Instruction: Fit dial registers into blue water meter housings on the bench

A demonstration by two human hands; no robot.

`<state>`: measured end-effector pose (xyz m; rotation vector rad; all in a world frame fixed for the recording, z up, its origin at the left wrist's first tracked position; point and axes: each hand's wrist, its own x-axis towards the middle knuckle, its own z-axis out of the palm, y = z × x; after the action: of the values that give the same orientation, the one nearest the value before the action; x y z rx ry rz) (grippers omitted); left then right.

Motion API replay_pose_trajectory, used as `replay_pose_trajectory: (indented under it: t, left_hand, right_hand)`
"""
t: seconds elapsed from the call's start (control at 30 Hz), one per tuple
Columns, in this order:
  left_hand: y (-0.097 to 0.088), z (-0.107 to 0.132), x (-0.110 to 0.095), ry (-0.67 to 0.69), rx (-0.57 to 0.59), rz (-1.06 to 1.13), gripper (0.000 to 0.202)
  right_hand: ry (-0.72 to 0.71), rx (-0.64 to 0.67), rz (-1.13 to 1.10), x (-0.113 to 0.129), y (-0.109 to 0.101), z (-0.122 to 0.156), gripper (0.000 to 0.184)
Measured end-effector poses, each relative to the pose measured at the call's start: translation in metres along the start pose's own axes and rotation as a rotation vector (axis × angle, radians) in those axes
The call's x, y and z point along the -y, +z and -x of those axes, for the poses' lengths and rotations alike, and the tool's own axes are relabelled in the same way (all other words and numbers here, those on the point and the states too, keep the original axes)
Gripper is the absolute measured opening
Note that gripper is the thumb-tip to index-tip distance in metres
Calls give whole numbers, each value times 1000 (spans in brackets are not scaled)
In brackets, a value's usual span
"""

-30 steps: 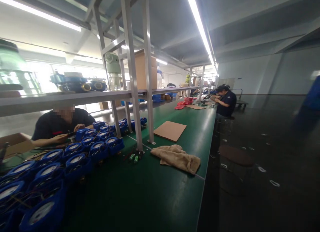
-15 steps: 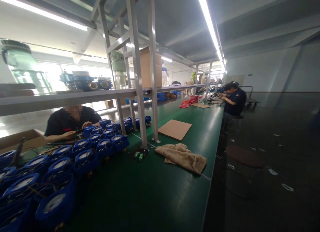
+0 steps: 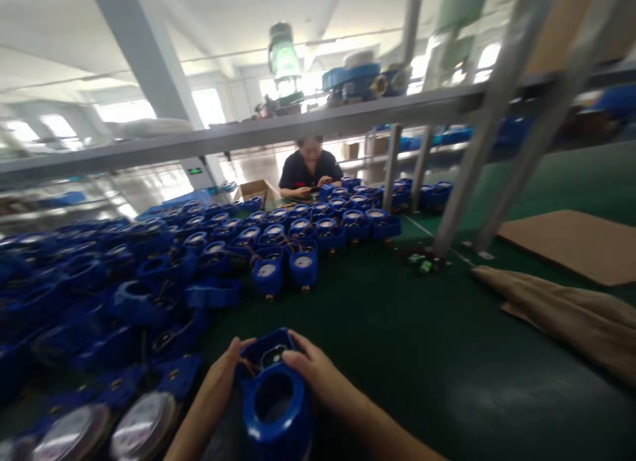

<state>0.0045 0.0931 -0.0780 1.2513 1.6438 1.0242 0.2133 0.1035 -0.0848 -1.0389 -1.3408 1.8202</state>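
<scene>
Blue plastic meter housing (image 3: 274, 395) sits at the near edge of the green table (image 3: 397, 355), gripped from both sides. Left hand (image 3: 222, 375) and right hand (image 3: 315, 371) are each closed around its upper rim, fingers curled onto the casing. Rows of blue meters (image 3: 278, 249) stand behind it, well apart.

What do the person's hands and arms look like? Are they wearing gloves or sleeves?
No gloves. Both the left hand and the right hand are bare, with no rings or watch that I can see. The forearms are bare too, with no sleeves showing as far as the picture's bottom edge. The picture is a bit blurry, so tiny details are hard to tell.
</scene>
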Motion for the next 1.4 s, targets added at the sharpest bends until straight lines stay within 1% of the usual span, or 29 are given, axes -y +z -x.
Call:
replay_pose_trajectory:
  t: [0.07, 0.1, 0.17, 0.27, 0.33, 0.4, 0.5, 0.63, 0.7, 0.77, 0.87, 0.93, 1.0, 1.1, 1.23, 1.3, 1.4]
  left_hand:
    - [-10, 9, 9, 78, -113, -86, 72]
    - [-11, 12, 11, 112, -160, -113, 70]
    - [-10, 17, 13, 180, -246, -153, 59]
    - [-8, 28, 13, 312, -365, -262, 36]
    - [-9, 36, 13, 375, -411, -342, 25]
    - [-11, 42, 10, 376, -386, -400, 25]
    - [-9, 44, 2, 324, -271, -456, 26]
    - [0, 38, -10, 239, -133, -449, 20]
    - [5, 34, -12, 215, -81, -419, 15]
    - [9, 32, -11, 220, -45, -362, 13]
    - [14, 31, -7, 198, -7, -168, 19]
    - [16, 33, -3, 153, -1, -23, 22]
    - [17, 37, 1, 128, -20, 49, 24]
    - [18, 41, 7, 122, -71, 62, 26]
    - [19, 45, 15, 111, -113, 84, 30]
    - [20, 46, 18, 116, -128, 97, 32]
    - [20, 48, 20, 127, -144, 101, 30]
  right_hand:
    - [70, 16, -149, -3, 2, -2, 89]
    - [91, 24, -187, -4, 2, -2, 90]
    - [117, 18, -214, -5, 1, 0, 90]
    - [140, -7, -175, -5, 1, 3, 90]
    - [153, -21, -148, -6, 2, 5, 91]
    - [148, -35, -133, -7, 3, 7, 90]
    - [127, -49, -130, -10, 5, 8, 87]
    - [104, -53, -164, -14, 5, 9, 87]
    - [99, -45, -173, -15, 5, 9, 86]
    - [103, -38, -164, -15, 4, 10, 86]
    - [100, -31, -108, -18, 2, 12, 82]
    - [76, -26, -35, -20, -1, 13, 79]
    - [39, -16, 78, -22, -3, 14, 76]
    - [-10, -10, 305, -21, -4, 16, 71]
    - [-30, -61, 591, -15, -2, 16, 68]
    - [-19, -83, 675, -14, -2, 15, 67]
    - [-18, -94, 701, -14, -2, 13, 64]
